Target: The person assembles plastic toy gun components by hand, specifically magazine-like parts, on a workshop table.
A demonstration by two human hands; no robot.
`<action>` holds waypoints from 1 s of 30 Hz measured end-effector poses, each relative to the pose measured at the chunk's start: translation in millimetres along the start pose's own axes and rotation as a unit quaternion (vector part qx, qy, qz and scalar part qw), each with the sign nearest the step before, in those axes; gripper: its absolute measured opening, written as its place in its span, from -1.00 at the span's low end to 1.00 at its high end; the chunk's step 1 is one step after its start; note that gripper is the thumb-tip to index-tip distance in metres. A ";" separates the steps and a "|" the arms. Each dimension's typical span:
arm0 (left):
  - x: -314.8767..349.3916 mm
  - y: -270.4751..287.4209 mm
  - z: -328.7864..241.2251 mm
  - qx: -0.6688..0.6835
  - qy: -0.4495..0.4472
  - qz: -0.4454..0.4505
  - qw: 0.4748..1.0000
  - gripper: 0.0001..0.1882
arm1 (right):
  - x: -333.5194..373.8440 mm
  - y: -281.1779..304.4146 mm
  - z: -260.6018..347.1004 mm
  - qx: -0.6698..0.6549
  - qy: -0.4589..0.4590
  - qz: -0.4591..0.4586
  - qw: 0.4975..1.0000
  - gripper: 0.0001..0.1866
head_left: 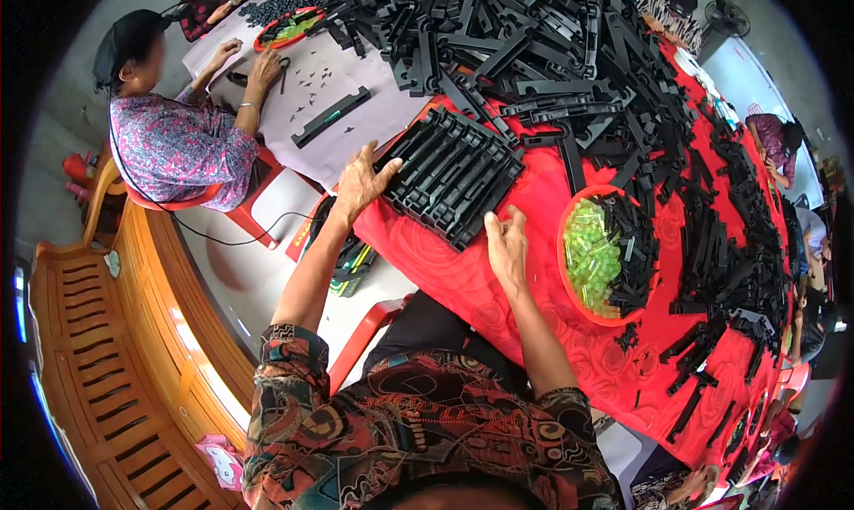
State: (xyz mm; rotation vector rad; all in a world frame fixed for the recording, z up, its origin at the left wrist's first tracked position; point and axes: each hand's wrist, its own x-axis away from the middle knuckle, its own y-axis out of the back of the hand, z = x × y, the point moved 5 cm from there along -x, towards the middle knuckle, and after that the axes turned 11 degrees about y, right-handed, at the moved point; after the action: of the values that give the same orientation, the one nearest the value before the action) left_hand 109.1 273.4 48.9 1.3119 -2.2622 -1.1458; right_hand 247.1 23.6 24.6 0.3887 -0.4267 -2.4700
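A row of long black plastic bars (452, 176) lies side by side on the red cloth in front of me. At its left end is my left hand (360, 185), thumb and fingers spread, the thumb against the outermost bar. Beside the lower right end is my right hand (507, 250), thumb and forefinger raised and apart, close to the bars; whether it touches them I cannot tell. Neither hand is wrapped round a bar. To my right stands an orange-red basin (564, 274) holding clear green pieces (591, 252) and small black parts (633, 243).
A big heap of black bars (516, 48) covers the table's far side, with more along the right (725, 234). At left, a seated person (178, 145) works by a single black bar (331, 117) and another basin (289, 30). A wooden bench (98, 332) stands behind. Other people sit at right.
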 end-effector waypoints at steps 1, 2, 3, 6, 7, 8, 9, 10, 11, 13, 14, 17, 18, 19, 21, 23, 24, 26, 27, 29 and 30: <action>-0.1 5.4 -5.4 -0.039 -0.028 -0.066 0.997 -0.38 | 4.0 2.5 -8.4 -0.013 0.015 -0.033 0.999 -0.49; 0.2 9.7 -11.9 -0.078 -0.055 -0.131 0.987 -0.41 | 6.7 1.9 -14.8 -0.014 0.014 -0.035 0.999 -0.49; -0.2 12.0 -25.7 -0.075 -0.089 -0.149 0.982 -0.53 | 10.1 2.7 -19.8 -0.034 0.021 -0.040 0.998 -0.54; -6.3 4.1 -77.2 -0.064 -0.217 -0.096 0.969 -0.66 | 17.4 1.9 -29.4 -0.080 0.033 -0.047 0.995 -0.69; -6.4 -1.1 -99.0 -0.062 -0.259 -0.086 0.960 -0.75 | 16.4 -2.2 -37.5 -0.118 0.035 -0.051 0.991 -0.73; -13.8 -17.7 -111.2 -0.068 -0.271 -0.057 0.958 -0.79 | 16.3 -4.5 -46.0 -0.156 0.036 -0.055 0.986 -0.77; -16.3 -32.1 -133.9 -0.110 -0.274 -0.049 0.954 -0.80 | 16.3 -1.9 -46.9 -0.169 0.028 -0.054 0.984 -0.82; -17.1 -46.7 -155.6 -0.124 -0.289 -0.052 0.948 -0.79 | 14.7 2.8 -43.6 -0.168 0.028 -0.057 0.984 -0.82; -18.2 -63.6 -172.9 -0.170 -0.309 -0.048 0.934 -0.77 | 16.8 2.7 -38.7 -0.206 0.020 -0.040 0.977 -0.83; -24.9 -105.0 -201.4 -0.233 -0.324 0.053 0.915 -0.84 | 20.7 1.7 -38.7 -0.233 0.006 -0.019 0.972 -0.85; -31.0 -128.4 -205.3 -0.300 -0.330 0.064 0.893 -0.84 | 20.7 0.2 -38.6 -0.236 0.005 -0.017 0.972 -0.85; -51.8 -165.2 -221.4 -0.399 -0.296 0.150 0.854 -0.81 | 24.0 -0.9 -36.9 -0.291 0.010 -0.030 0.956 -0.85; -51.9 -171.3 -230.0 -0.418 -0.279 0.178 0.846 -0.81 | 23.7 1.1 -38.2 -0.301 0.011 -0.027 0.953 -0.84; -51.6 -178.2 -236.6 -0.475 -0.263 0.218 0.811 -0.73 | 23.2 2.3 -39.6 -0.312 0.012 -0.024 0.950 -0.84; -52.2 -182.3 -241.8 -0.502 -0.239 0.242 0.795 -0.70 | 22.9 3.7 -41.8 -0.320 0.014 -0.022 0.947 -0.83; -57.8 -190.7 -234.4 -0.524 -0.196 0.271 0.783 -0.64 | 23.1 1.9 -42.6 -0.336 0.021 -0.014 0.942 -0.82; -57.9 -185.5 -235.9 -0.520 -0.192 0.283 0.783 -0.63 | 23.2 1.2 -42.7 -0.337 0.019 -0.015 0.941 -0.82; -66.7 -194.7 -229.9 -0.513 -0.193 0.280 0.788 -0.61 | 23.2 0.9 -41.0 -0.360 0.023 -0.018 0.932 -0.82; -70.1 -196.1 -226.4 -0.514 -0.191 0.280 0.788 -0.61 | 23.1 0.1 -41.7 -0.362 0.023 -0.016 0.932 -0.82; -74.9 -198.7 -221.4 -0.497 -0.210 0.290 0.790 -0.62 | 23.1 -2.1 -43.3 -0.361 0.018 -0.010 0.932 -0.82; -75.1 -196.4 -223.5 -0.497 -0.211 0.292 0.790 -0.62 | 23.3 -0.8 -43.4 -0.362 0.017 -0.011 0.932 -0.82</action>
State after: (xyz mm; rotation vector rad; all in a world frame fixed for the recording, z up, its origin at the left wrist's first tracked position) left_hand 398.7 172.2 55.2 -0.0643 -1.5606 -2.0215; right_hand 244.5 1.0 -19.0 0.1201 0.5061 -2.4277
